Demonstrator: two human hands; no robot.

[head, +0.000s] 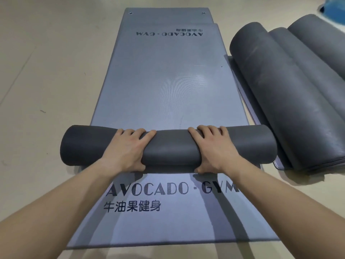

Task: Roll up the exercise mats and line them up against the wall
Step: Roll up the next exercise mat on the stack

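Observation:
A dark grey roll of mat (168, 146) lies crosswise on the floor in the middle of the view. My left hand (127, 148) and my right hand (214, 148) both clasp it, fingers over the top and thumbs under the near side. Beyond the roll its unrolled part, a grey-blue mat (168, 81) printed "AVOCADO·GYM", stretches away from me. Another flat mat (168, 221) with the same print lies underneath and reaches toward me. Far ahead, the end of a lower mat (168, 14) with two eyelets shows.
Three rolled grey mats (291, 90) lie side by side on the right, on top of a flat mat (240, 86). Beige tiled floor (46, 71) lies to the left. Something blue (334, 6) sits in the top right corner.

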